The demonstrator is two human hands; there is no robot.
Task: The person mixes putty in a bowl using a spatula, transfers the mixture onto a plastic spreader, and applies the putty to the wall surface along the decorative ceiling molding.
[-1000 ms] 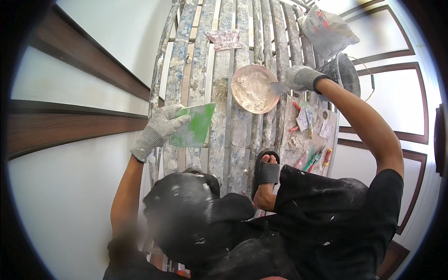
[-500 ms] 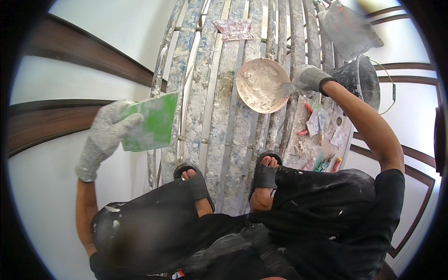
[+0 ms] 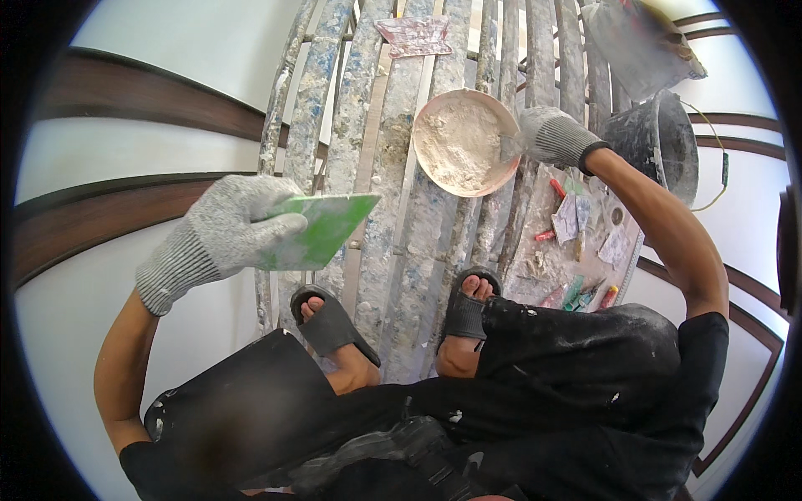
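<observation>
Your left grip (image 3: 242, 219) is closed on a flat green plate (image 3: 330, 230), which sticks out to the right of that hand, with your thumb lying over one face. The plate looks thin, stiff and light, so it should be easy to lift, but the white dust on it may make it a bit slippery. The best place to hold it seems to be the left edge, where your glove is, pinched firmly between thumb and fingers. Your right grip (image 3: 554, 138) is closed around a small scraper; its handle is hidden in your glove, and its blade (image 3: 510, 149) dips into the round bowl (image 3: 491, 184) just left of that hand. The scraper looks light too, and its blade may bend a little, so hold it by the handle. The pale stuff (image 3: 458, 144) in the bowl looks soft and lumpy, and might feel heavy and sticky in a big scoop. The bowl may tip if you push hard, so its rim looks like the spot to hold. A dark bucket (image 3: 639, 138) is right of your right grip, and a board (image 3: 597, 250) with little tools lies closer to you than that grip.
</observation>
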